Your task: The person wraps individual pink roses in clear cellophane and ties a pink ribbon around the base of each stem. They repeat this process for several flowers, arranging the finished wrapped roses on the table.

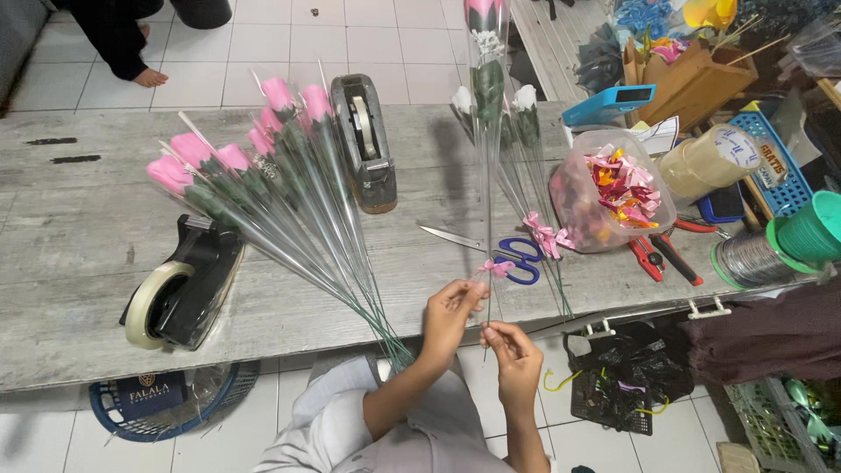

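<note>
My left hand (450, 308) and my right hand (513, 352) both pinch the lower stem of a single pink rose (487, 96) in a clear sleeve, held upright over the table's front edge. A small pink ribbon bow (498, 268) sits on the stem just above my left fingers. Blue-handled scissors (517, 258) lie on the grey wooden table (79, 236) right behind the bow. A fan of several sleeved pink roses (263, 175) lies to the left, stems pointing at me. Two sleeved white flowers (526, 98) with a pink bow (543, 233) lie to the right.
A grey tape dispenser (363, 140) stands mid-table, a black one (184, 285) near the front left. A clear tub of ribbon bits (613, 188), tape roll (710, 158), red pliers (661, 256), wire spool (745, 259) and green cups (810, 229) crowd the right. Another person's foot (149, 77) is beyond the table.
</note>
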